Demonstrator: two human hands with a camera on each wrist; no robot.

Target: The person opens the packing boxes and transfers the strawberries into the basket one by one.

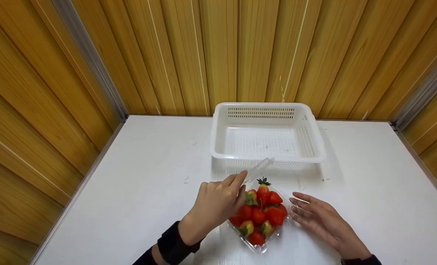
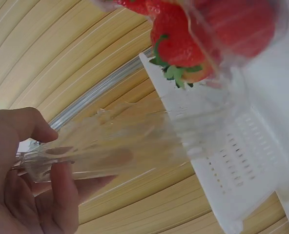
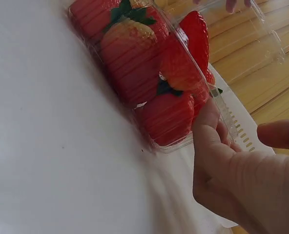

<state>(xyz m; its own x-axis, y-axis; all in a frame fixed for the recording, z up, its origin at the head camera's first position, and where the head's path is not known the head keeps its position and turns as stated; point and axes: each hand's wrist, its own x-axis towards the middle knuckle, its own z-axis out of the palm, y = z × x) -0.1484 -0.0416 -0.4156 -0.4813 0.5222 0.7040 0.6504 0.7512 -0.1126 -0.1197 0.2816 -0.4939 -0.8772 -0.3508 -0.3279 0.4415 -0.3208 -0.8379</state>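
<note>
A clear plastic clamshell box (image 1: 253,246) full of red strawberries (image 1: 258,215) stands on the white table, one corner toward me. Its transparent lid (image 1: 257,170) is raised and tilted over toward the left. My left hand (image 1: 214,202) pinches the lid's edge between thumb and fingers, as the left wrist view shows with the lid (image 2: 130,146) running back to the fruit. On the box's right side, my right hand (image 1: 321,221) has its fingers extended, the fingertips against the clear wall. In the right wrist view the thumb stands away from the box (image 3: 178,144).
A white perforated plastic basket (image 1: 268,159) stands on the table (image 1: 148,184) just behind the box, with no contents visible. Wood-patterned panels (image 1: 257,51) enclose the table's back and sides, with metal strips at the corners.
</note>
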